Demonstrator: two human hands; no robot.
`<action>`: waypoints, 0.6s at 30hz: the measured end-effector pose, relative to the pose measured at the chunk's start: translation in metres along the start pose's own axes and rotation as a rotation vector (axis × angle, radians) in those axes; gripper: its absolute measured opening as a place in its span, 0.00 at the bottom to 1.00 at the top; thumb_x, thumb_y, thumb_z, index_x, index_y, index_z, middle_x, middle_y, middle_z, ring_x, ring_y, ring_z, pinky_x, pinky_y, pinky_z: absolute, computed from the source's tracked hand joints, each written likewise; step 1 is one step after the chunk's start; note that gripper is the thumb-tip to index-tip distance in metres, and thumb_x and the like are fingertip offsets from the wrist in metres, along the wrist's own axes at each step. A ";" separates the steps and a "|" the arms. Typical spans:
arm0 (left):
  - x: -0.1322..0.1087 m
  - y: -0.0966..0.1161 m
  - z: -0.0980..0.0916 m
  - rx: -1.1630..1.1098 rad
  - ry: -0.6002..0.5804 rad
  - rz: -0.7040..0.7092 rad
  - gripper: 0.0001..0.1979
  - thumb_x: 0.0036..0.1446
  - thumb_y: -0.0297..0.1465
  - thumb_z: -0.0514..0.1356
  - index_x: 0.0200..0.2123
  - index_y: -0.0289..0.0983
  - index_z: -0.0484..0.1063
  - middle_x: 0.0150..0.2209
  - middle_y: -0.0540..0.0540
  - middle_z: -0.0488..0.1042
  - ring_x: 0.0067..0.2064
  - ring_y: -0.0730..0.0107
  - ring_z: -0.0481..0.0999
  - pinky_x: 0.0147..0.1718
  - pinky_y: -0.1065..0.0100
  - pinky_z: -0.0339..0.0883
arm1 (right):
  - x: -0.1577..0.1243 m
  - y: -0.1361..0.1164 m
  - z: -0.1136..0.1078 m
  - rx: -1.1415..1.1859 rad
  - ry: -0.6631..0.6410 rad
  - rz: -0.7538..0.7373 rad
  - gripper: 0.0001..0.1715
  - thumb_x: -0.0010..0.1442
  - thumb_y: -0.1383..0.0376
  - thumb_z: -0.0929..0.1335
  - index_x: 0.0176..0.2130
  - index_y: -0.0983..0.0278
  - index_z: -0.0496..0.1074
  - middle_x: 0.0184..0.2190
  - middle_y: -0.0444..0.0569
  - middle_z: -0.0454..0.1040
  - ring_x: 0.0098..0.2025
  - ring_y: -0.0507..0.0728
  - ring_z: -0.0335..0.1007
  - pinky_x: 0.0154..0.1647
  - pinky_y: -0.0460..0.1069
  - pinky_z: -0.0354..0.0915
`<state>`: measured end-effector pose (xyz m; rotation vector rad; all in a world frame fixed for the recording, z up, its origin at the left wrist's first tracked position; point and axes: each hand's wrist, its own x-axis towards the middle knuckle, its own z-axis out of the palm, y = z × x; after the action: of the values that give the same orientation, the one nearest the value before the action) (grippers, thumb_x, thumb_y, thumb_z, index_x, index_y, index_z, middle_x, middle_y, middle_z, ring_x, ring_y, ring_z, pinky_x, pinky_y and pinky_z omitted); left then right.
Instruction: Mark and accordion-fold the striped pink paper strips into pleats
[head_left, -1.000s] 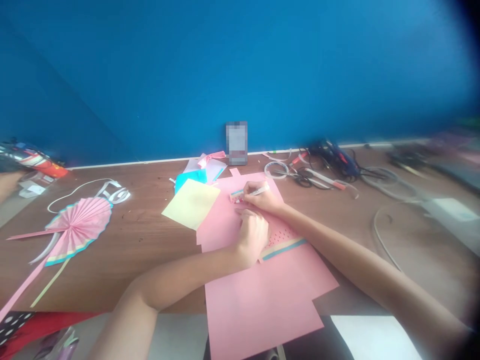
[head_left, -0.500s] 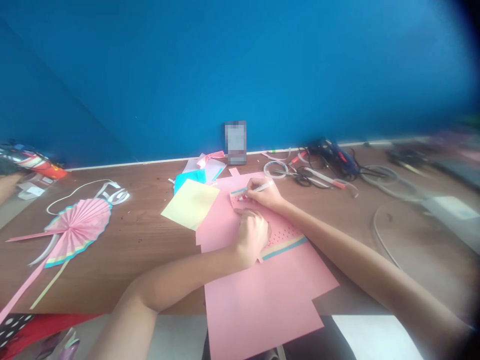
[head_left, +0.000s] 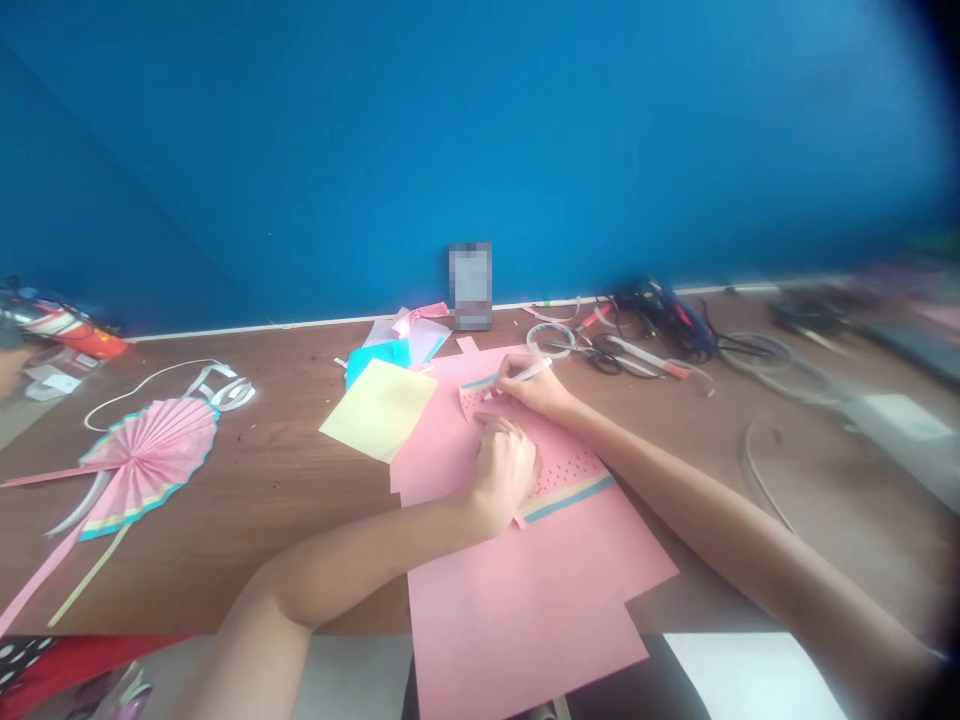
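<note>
Wooden table (head_left: 262, 480), pink dotted strip (head_left: 559, 470) — striped edge

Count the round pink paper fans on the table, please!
1. The pleated pink fan lies on the left of the wooden table, far from the left hand and the pen-holding right hand. More might be hidden.

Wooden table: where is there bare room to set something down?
Bare brown wooden table lies between the pink pleated paper fan and the large pink paper sheet, also right of the right forearm. Crowded: tangled black cables and scissors at the back.
</note>
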<state>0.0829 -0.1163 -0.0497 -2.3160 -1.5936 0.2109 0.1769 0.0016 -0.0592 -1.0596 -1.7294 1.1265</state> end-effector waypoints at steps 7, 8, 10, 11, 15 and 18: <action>0.004 0.001 0.003 0.063 -0.014 0.022 0.26 0.65 0.34 0.46 0.47 0.14 0.71 0.48 0.15 0.71 0.40 0.47 0.77 0.29 0.64 0.61 | 0.000 0.001 0.001 -0.027 0.015 -0.006 0.04 0.46 0.67 0.66 0.21 0.64 0.66 0.19 0.43 0.70 0.23 0.50 0.63 0.23 0.45 0.55; 0.004 0.001 0.004 0.072 -0.012 0.031 0.25 0.65 0.34 0.46 0.47 0.16 0.72 0.48 0.16 0.72 0.41 0.47 0.77 0.29 0.64 0.62 | 0.000 0.001 0.001 -0.035 0.016 -0.009 0.04 0.46 0.67 0.66 0.21 0.64 0.66 0.19 0.43 0.70 0.23 0.50 0.63 0.24 0.45 0.55; 0.004 0.000 0.005 0.075 -0.010 0.043 0.24 0.64 0.33 0.47 0.47 0.18 0.73 0.48 0.18 0.72 0.43 0.46 0.76 0.30 0.64 0.62 | 0.000 0.001 0.002 -0.051 0.018 -0.016 0.05 0.46 0.67 0.67 0.21 0.64 0.66 0.19 0.43 0.70 0.24 0.50 0.62 0.24 0.45 0.54; 0.004 0.000 0.005 0.069 -0.010 0.045 0.23 0.64 0.32 0.47 0.47 0.18 0.73 0.48 0.18 0.72 0.43 0.46 0.76 0.30 0.64 0.62 | 0.000 0.001 0.001 -0.055 0.013 -0.017 0.05 0.46 0.67 0.67 0.21 0.64 0.66 0.19 0.43 0.70 0.23 0.50 0.62 0.23 0.45 0.54; 0.002 0.000 0.003 0.011 -0.036 0.045 0.22 0.65 0.31 0.47 0.47 0.20 0.73 0.50 0.20 0.72 0.47 0.44 0.76 0.30 0.64 0.63 | 0.000 -0.001 -0.001 -0.043 0.007 -0.007 0.06 0.46 0.67 0.67 0.20 0.64 0.66 0.18 0.42 0.68 0.22 0.50 0.61 0.23 0.45 0.54; 0.001 0.001 0.003 -0.058 -0.047 0.014 0.23 0.65 0.33 0.46 0.50 0.20 0.72 0.51 0.20 0.71 0.50 0.43 0.74 0.32 0.63 0.64 | -0.001 -0.003 -0.004 -0.031 0.044 0.003 0.04 0.45 0.68 0.66 0.21 0.63 0.65 0.16 0.41 0.66 0.21 0.50 0.60 0.23 0.45 0.55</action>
<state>0.0828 -0.1152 -0.0529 -2.3837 -1.6267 0.2273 0.1805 0.0015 -0.0556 -1.0980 -1.7159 1.0740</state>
